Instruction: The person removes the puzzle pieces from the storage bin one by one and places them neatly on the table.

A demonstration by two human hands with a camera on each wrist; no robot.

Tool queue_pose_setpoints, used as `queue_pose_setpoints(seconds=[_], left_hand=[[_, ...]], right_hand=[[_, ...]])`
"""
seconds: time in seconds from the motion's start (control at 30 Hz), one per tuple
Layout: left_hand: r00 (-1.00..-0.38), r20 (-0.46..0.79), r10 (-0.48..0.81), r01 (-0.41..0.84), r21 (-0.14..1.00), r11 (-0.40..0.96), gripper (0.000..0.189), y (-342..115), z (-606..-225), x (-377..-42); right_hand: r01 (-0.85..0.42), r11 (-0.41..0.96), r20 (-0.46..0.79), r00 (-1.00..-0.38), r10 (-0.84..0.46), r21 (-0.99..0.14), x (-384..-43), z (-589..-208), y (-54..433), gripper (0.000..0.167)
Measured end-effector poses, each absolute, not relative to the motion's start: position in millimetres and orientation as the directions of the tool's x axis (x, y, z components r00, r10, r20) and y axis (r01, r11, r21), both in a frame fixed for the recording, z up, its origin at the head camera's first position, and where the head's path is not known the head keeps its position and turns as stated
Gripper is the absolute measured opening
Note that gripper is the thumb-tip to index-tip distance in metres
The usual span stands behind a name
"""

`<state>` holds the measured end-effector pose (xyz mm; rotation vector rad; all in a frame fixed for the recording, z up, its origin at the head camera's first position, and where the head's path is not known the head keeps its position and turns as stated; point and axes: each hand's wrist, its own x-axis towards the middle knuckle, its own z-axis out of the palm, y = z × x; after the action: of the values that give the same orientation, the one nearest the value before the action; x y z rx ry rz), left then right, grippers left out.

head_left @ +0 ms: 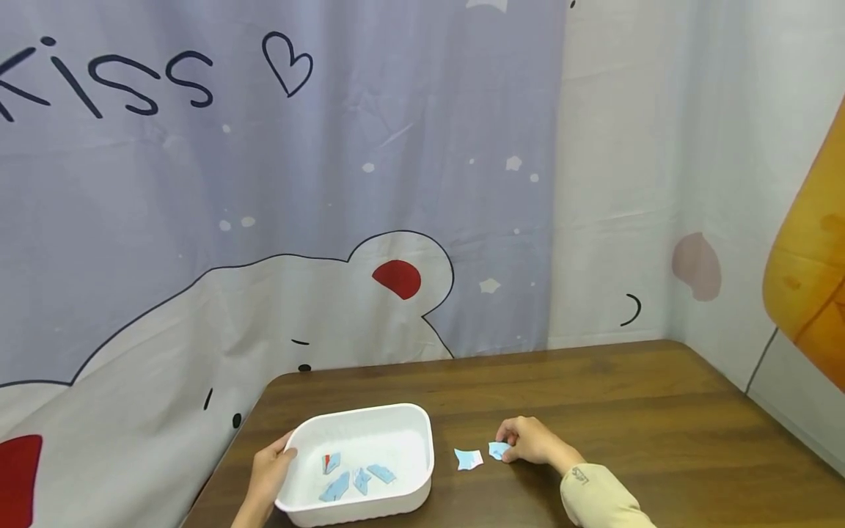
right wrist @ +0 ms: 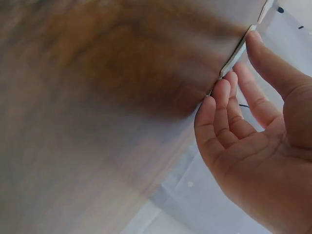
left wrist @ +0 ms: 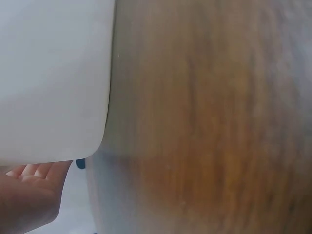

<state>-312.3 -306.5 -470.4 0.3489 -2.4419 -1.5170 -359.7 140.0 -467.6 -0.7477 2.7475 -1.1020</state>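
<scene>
Sleeve (head_left: 602,499), right fingers (head_left: 510,427) pinching piece (head_left: 498,450), table edge (head_left: 528,357) apart

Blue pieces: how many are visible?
6: four pieces in the white tub, one piece on the table beside it, one at the right hand. Others may be hidden.

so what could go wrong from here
The thin light-blue piece could slip, since the right grip seems to have it only near its edge. The neighbouring piece lies loose close by, so a sideways slide might knock it. The left grip holds the white tray at one side; a sudden tug could shift the four loose pieces inside.
</scene>
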Motion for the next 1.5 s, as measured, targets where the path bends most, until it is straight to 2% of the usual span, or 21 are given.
queue_pose_setpoints(seconds=[0.17, 0.27, 0.4, 0.63, 0.9, 1.17, 1.33, 1.5], left_hand=[[-0.941, 0.098, -0.325, -0.057, 0.898, 0.435, 0.045, -308, -471, -313], [-0.942, 0.095, -0.323, -0.055, 0.903, 0.426, 0.044, -308, -472, -314], [-0.944, 0.094, -0.315, -0.050, 0.906, 0.420, 0.045, -307, -471, -314], [-0.934, 0.115, -0.337, -0.046, 0.899, 0.436, 0.044, -309, -471, -309], [-0.929, 0.133, -0.346, -0.031, 0.902, 0.430, 0.044, -310, -474, -312], [-0.924, 0.154, -0.349, -0.011, 0.904, 0.428, 0.044, -307, -476, -311], [-0.931, 0.157, -0.328, 0.001, 0.903, 0.429, 0.044, -304, -475, -313], [-0.928, 0.161, -0.336, -0.002, 0.900, 0.436, 0.043, -307, -476, -311]], right_hand=[[-0.325, 0.641, 0.078, -0.921, -0.382, -0.696, -358, -463, 138, 0.051], [-0.301, 0.631, 0.105, -0.939, -0.329, -0.715, -357, -460, 133, 0.060], [-0.337, 0.605, 0.181, -0.935, -0.305, -0.721, -355, -453, 118, 0.053], [-0.339, 0.544, 0.290, -0.940, -0.177, -0.768, -354, -428, 53, 0.028], [-0.433, 0.427, 0.364, -0.901, -0.236, -0.794, -351, -413, -27, 0.024], [-0.419, 0.425, 0.307, -0.900, -0.309, -0.802, -347, -426, -85, 0.023], [-0.368, 0.404, 0.234, -0.910, -0.343, -0.837, -345, -432, -110, 0.024], [-0.355, 0.378, 0.215, -0.905, -0.366, -0.855, -341, -440, -131, 0.022]])
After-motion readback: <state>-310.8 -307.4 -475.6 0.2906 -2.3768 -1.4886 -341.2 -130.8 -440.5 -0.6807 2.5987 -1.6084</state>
